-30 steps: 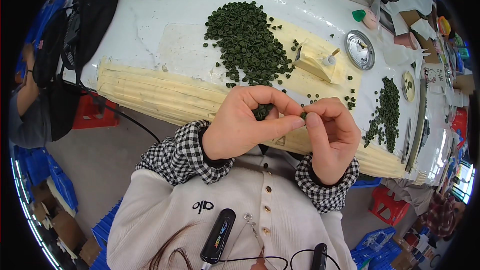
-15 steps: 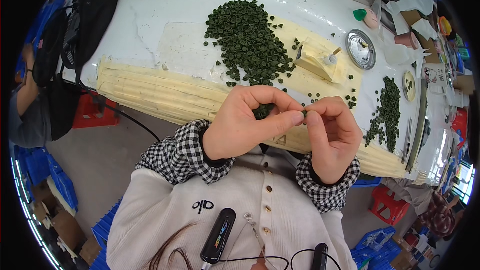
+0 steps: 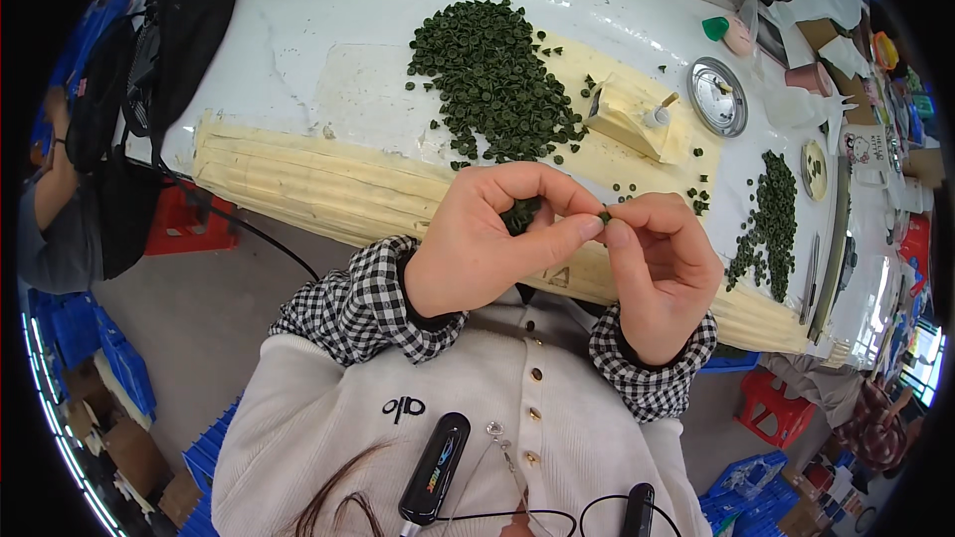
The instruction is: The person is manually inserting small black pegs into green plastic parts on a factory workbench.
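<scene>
My left hand [image 3: 476, 244] and my right hand [image 3: 665, 273] meet fingertip to fingertip above the table's near edge. Between their thumbs and index fingers they pinch a small dark green button-like piece [image 3: 605, 217], mostly covered by the fingertips. More green pieces [image 3: 519, 218] show in the gap behind my left thumb; whether they lie in the palm I cannot tell for certain. Beyond my hands spreads a large pile of the same green pieces [image 3: 492, 80], with a few loose ones near my right hand.
A tape-covered block [image 3: 632, 119] with a small upright peg stands on the table, beside a round metal lid [image 3: 718, 97]. Another green pile [image 3: 768, 224] lies at right, near metal tweezers [image 3: 810, 278]. A black bag [image 3: 189, 45] hangs at left. Yellowish tape [image 3: 298, 179] covers the near edge.
My left hand has risen slightly, and the fingertips have shifted a little around the pinched green piece. Otherwise the scene looks the same.
</scene>
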`<state>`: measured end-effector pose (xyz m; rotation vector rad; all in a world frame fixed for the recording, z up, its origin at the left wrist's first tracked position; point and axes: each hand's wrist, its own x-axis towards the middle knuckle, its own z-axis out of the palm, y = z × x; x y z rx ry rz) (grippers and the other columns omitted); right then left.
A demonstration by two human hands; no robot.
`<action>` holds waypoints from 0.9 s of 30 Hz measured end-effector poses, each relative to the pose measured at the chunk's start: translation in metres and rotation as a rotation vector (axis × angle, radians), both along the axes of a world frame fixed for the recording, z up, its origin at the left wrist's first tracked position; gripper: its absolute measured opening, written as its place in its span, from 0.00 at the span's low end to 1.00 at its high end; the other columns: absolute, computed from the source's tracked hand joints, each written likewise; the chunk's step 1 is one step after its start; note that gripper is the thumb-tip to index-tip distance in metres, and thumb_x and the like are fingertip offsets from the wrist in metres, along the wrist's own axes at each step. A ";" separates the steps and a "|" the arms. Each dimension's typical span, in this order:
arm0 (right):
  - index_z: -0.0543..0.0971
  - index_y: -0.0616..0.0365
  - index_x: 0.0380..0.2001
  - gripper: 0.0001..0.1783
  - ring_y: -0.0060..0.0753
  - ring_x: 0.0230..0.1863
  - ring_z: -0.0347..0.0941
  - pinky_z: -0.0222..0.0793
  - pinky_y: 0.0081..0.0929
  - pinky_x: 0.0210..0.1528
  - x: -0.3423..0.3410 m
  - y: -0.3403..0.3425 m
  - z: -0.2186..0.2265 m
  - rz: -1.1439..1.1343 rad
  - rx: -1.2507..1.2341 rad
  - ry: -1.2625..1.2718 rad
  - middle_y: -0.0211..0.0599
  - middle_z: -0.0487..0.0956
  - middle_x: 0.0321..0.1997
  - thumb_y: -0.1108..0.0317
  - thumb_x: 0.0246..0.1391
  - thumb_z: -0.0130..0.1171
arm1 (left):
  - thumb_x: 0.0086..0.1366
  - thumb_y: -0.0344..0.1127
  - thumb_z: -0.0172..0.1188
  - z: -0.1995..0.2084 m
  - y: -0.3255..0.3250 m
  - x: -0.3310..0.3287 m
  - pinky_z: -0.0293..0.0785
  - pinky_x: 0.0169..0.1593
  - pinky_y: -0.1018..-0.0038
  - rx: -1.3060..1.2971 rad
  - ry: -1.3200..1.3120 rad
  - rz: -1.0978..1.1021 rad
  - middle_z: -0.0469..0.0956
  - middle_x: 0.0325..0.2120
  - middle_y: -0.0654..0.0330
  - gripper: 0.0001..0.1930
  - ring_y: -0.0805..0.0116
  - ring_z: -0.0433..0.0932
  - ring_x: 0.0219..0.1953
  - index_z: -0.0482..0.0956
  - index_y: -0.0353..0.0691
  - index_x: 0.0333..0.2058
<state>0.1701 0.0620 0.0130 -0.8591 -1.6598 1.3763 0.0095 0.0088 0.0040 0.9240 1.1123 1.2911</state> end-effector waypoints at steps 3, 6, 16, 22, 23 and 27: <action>0.74 0.67 0.31 0.06 0.21 0.35 0.71 0.69 0.16 0.39 0.001 0.000 -0.001 0.000 -0.015 0.017 0.36 0.73 0.33 0.83 0.46 0.56 | 0.57 0.25 0.59 0.000 0.001 0.000 0.65 0.35 0.84 0.005 -0.008 0.006 0.76 0.28 0.66 0.05 0.83 0.67 0.29 0.77 0.33 0.33; 0.74 0.67 0.31 0.06 0.21 0.34 0.71 0.69 0.16 0.39 0.001 -0.001 -0.001 0.004 -0.078 0.044 0.35 0.74 0.32 0.83 0.46 0.56 | 0.57 0.25 0.59 0.001 0.001 -0.001 0.64 0.34 0.84 0.027 -0.005 -0.003 0.76 0.27 0.66 0.05 0.83 0.66 0.28 0.77 0.33 0.33; 0.73 0.67 0.32 0.06 0.21 0.35 0.73 0.70 0.18 0.41 0.002 -0.002 -0.001 0.042 -0.137 0.080 0.35 0.74 0.32 0.82 0.47 0.56 | 0.57 0.25 0.58 -0.002 0.000 -0.001 0.62 0.31 0.85 0.064 -0.008 -0.006 0.75 0.25 0.67 0.03 0.85 0.63 0.25 0.76 0.33 0.31; 0.73 0.68 0.35 0.08 0.22 0.34 0.74 0.70 0.18 0.41 0.004 0.000 0.000 0.017 -0.060 0.014 0.38 0.76 0.33 0.82 0.49 0.55 | 0.59 0.26 0.56 -0.005 0.003 0.004 0.61 0.27 0.85 0.042 -0.123 0.003 0.76 0.27 0.64 0.03 0.85 0.64 0.23 0.75 0.35 0.33; 0.73 0.68 0.35 0.08 0.23 0.34 0.74 0.70 0.18 0.41 0.005 0.001 0.001 0.010 -0.035 -0.016 0.38 0.76 0.34 0.81 0.50 0.55 | 0.60 0.26 0.55 -0.002 0.003 0.002 0.59 0.25 0.86 -0.036 -0.226 0.014 0.76 0.27 0.63 0.03 0.86 0.62 0.21 0.74 0.35 0.34; 0.73 0.69 0.38 0.08 0.22 0.32 0.74 0.70 0.18 0.38 0.016 0.003 0.014 -0.236 0.003 0.058 0.39 0.78 0.33 0.77 0.54 0.53 | 0.64 0.31 0.50 -0.001 0.006 -0.009 0.49 0.19 0.88 -0.167 -0.534 0.055 0.74 0.25 0.64 0.04 0.87 0.53 0.15 0.71 0.39 0.37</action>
